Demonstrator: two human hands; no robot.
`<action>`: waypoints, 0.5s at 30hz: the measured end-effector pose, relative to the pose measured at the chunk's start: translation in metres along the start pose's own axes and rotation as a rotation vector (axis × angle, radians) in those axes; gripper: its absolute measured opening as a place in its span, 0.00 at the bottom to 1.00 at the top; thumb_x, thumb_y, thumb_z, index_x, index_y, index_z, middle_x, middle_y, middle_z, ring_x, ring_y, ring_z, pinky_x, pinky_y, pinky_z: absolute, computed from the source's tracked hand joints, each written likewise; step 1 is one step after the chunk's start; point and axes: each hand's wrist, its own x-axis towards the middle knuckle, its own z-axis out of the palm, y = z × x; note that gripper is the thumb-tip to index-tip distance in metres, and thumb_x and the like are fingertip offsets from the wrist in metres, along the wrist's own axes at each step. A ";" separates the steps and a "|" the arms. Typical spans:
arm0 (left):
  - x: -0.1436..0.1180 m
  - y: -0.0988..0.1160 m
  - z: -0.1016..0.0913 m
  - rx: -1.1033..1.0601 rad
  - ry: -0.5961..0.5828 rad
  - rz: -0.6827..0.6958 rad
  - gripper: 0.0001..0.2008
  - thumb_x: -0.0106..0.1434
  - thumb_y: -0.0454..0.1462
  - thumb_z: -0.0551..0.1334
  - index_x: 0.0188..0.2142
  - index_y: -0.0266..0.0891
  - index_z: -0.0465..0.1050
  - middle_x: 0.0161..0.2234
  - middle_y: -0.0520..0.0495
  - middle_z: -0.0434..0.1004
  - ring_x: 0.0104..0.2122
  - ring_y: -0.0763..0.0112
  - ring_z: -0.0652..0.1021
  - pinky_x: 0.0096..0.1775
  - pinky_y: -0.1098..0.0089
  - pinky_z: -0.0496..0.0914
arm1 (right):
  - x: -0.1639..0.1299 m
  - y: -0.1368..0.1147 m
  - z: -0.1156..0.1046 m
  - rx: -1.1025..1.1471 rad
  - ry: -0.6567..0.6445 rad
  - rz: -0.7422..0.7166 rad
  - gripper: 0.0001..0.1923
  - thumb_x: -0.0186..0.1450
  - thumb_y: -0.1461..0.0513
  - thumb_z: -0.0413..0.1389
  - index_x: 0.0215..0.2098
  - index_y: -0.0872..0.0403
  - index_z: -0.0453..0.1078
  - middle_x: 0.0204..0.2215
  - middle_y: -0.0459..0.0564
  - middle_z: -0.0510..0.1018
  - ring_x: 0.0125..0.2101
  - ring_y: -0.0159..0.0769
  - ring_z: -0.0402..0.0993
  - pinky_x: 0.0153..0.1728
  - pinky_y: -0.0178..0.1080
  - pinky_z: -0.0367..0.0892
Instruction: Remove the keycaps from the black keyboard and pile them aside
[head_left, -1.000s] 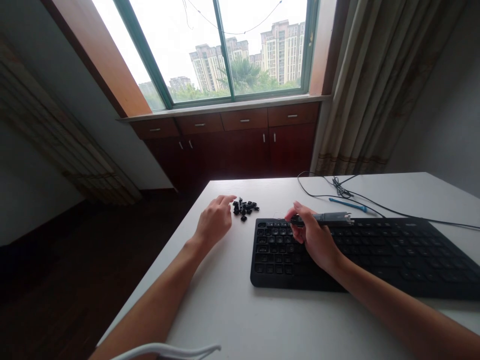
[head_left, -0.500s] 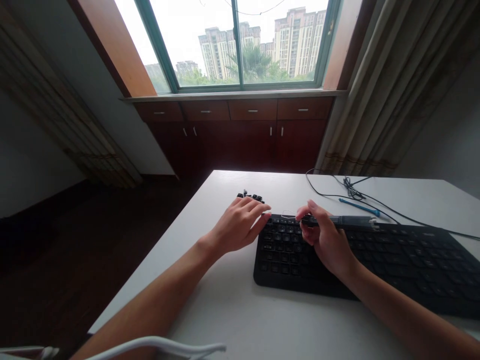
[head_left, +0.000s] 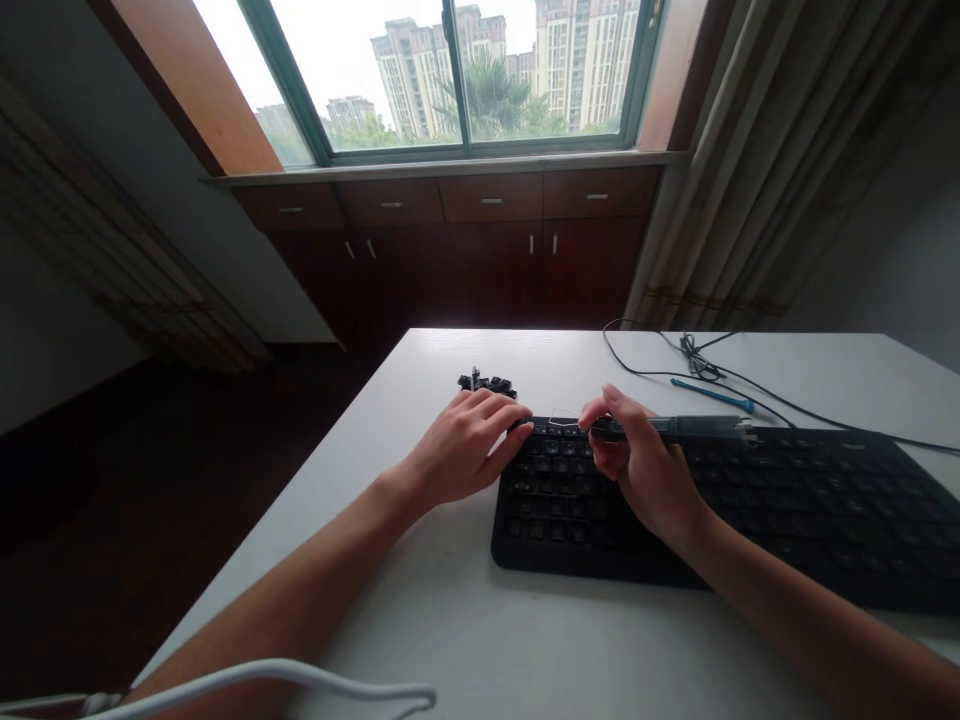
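Observation:
A black keyboard [head_left: 795, 490] lies on the white table; at its left end many key positions show bare switch sockets without caps. My right hand [head_left: 637, 455] is closed around a keycap puller [head_left: 705, 428] with a dark see-through handle, held almost level above the top rows. Its thin wire loop points left, over the keys by the keyboard's upper left corner. At that corner rests my left hand [head_left: 465, 440], fingers stretched, with thumb and index tips touching the keyboard's edge. Just behind the left fingers is a small heap of loose black keycaps [head_left: 487, 384], partly hidden.
A blue stick-like tool [head_left: 712, 394] lies behind the keyboard, beside a bundled black cable [head_left: 697, 358]. A white cord or tube [head_left: 285, 672] crosses the lower left, close to my left forearm. Beyond the table stand dark red cabinets [head_left: 465, 260] under a window.
My view has shifted slightly, so the scene sits a little higher and further left. Both hands keep nearly the same pose, and the keycap puller stays in my right hand.

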 end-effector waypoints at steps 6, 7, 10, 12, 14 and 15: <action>0.000 0.001 0.000 -0.022 0.002 0.001 0.12 0.74 0.39 0.54 0.53 0.40 0.70 0.48 0.44 0.78 0.47 0.60 0.76 0.48 0.57 0.68 | -0.001 0.000 0.001 0.008 -0.004 0.010 0.22 0.69 0.45 0.54 0.27 0.53 0.72 0.20 0.42 0.64 0.20 0.27 0.58 0.20 0.30 0.54; 0.000 0.001 0.000 -0.025 0.000 -0.003 0.12 0.74 0.39 0.54 0.53 0.40 0.70 0.48 0.44 0.78 0.47 0.60 0.76 0.48 0.57 0.68 | -0.001 0.001 0.001 0.009 -0.003 0.010 0.22 0.69 0.45 0.55 0.27 0.53 0.72 0.20 0.42 0.64 0.20 0.27 0.58 0.20 0.30 0.54; 0.000 0.002 -0.001 -0.039 -0.010 -0.011 0.13 0.74 0.39 0.54 0.53 0.40 0.70 0.48 0.44 0.78 0.47 0.60 0.76 0.49 0.57 0.68 | 0.000 0.003 0.001 0.015 -0.003 0.002 0.22 0.68 0.45 0.55 0.28 0.53 0.72 0.20 0.42 0.63 0.20 0.27 0.57 0.19 0.30 0.53; 0.000 0.002 -0.001 -0.048 -0.016 -0.020 0.13 0.74 0.39 0.54 0.54 0.40 0.70 0.48 0.44 0.78 0.47 0.60 0.75 0.49 0.56 0.68 | 0.000 0.003 0.001 0.021 -0.009 0.002 0.22 0.68 0.45 0.55 0.28 0.53 0.72 0.21 0.42 0.63 0.20 0.27 0.57 0.19 0.30 0.53; 0.000 0.002 -0.002 -0.057 -0.017 -0.029 0.13 0.75 0.39 0.53 0.54 0.40 0.70 0.49 0.44 0.78 0.48 0.60 0.75 0.50 0.56 0.68 | 0.000 0.002 0.001 0.025 -0.017 0.014 0.22 0.68 0.45 0.55 0.28 0.53 0.71 0.21 0.42 0.63 0.20 0.27 0.57 0.20 0.30 0.54; 0.000 0.002 -0.003 -0.063 -0.019 -0.033 0.13 0.75 0.40 0.53 0.54 0.41 0.70 0.49 0.44 0.78 0.48 0.59 0.75 0.50 0.56 0.68 | 0.000 0.001 0.002 0.026 -0.016 0.023 0.23 0.68 0.45 0.55 0.28 0.53 0.71 0.21 0.42 0.63 0.21 0.27 0.57 0.20 0.29 0.54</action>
